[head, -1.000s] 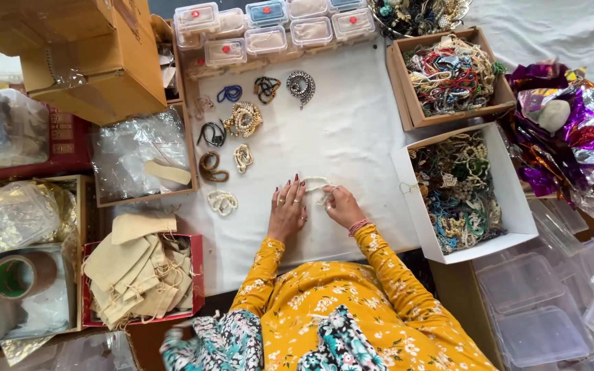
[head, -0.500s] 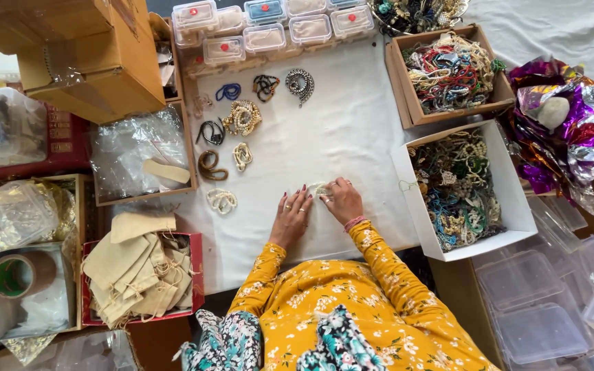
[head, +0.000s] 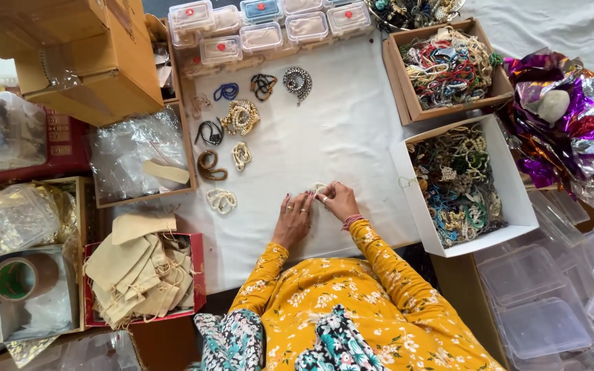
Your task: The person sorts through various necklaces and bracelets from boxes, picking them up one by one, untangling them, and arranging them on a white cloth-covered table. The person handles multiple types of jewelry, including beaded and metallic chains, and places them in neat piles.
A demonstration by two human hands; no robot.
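Pale bead bracelet (head: 316, 188) lies on the white cloth (head: 352, 137), near its front edge — pinched between both hands. Left hand (head: 295, 218): fingers extended, tips on the beads. Right hand (head: 340, 200): fingers curled, gripping it. White box (head: 517, 206) of mixed beadwork stands just to the right.

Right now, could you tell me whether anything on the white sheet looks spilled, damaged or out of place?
Nothing stands out. The bead bracelets lie in separate small coils on the white sheet, none scattered. Both hands, left hand and right hand, meet over one pale bracelet.
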